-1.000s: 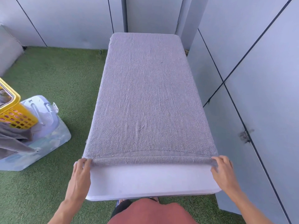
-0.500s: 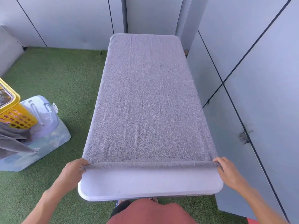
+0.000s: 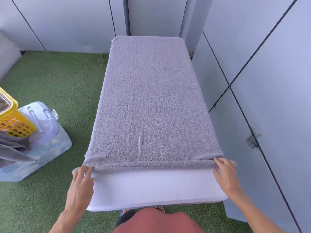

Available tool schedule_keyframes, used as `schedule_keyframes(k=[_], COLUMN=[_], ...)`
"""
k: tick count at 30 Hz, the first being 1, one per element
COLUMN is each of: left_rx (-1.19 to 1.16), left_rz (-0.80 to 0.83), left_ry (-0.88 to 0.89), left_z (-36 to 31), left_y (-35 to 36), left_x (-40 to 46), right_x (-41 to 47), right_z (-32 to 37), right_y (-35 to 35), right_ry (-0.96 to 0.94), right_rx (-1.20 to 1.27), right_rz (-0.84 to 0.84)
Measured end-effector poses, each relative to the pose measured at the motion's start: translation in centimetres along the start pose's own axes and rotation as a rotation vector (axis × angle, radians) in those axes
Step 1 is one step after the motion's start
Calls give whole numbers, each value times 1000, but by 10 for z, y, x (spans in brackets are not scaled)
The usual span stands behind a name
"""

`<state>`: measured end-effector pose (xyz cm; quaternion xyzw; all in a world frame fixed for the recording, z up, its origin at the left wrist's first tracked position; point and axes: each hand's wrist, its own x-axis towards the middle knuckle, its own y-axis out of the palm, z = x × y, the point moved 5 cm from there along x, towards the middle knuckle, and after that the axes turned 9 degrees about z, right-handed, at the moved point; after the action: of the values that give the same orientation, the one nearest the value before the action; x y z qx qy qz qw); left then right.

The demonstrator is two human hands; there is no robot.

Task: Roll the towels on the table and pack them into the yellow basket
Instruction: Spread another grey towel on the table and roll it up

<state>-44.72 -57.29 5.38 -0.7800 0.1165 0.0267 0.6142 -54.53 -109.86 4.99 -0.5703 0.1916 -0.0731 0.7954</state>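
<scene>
On one table (image 3: 151, 190), one towel (image 3: 151, 98), two hands (image 3: 82, 180) touching its rolled edge.

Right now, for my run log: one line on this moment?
step: starting roll | towel: flat, near edge turned | left hand, right hand: at corners
</scene>
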Motion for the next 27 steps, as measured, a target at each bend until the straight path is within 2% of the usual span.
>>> schedule_keyframes(k=[4, 12, 14, 18, 20, 21, 24, 27], left_rx=[17, -2, -3, -6, -80, -161, -361, -386], left_rz=[13, 23, 33, 87, 130, 151, 196, 174], left_ry=[-3, -48, -37, -39, -68, -105, -130, -117], left_z=[-4, 0, 4, 12, 16, 19, 23, 24], left_y=[0, -7, -8, -6, -7, -9, -15, -20], left_x=[9, 15, 5, -3, 8, 14, 31, 34], right_x=[3, 12, 8, 8, 11, 13, 15, 0], right_z=[12, 4, 1, -5, -3, -3, 0, 8], right_y=[-8, -3, -12, -22, -29, -32, -30, -16], right_ry=[-55, -85, -97, -63, 35, 77, 90, -1], right_rx=[85, 13, 13, 110, 264, 302, 127, 39], right_rz=[8, 46, 122, 422, 370, 280, 31, -15])
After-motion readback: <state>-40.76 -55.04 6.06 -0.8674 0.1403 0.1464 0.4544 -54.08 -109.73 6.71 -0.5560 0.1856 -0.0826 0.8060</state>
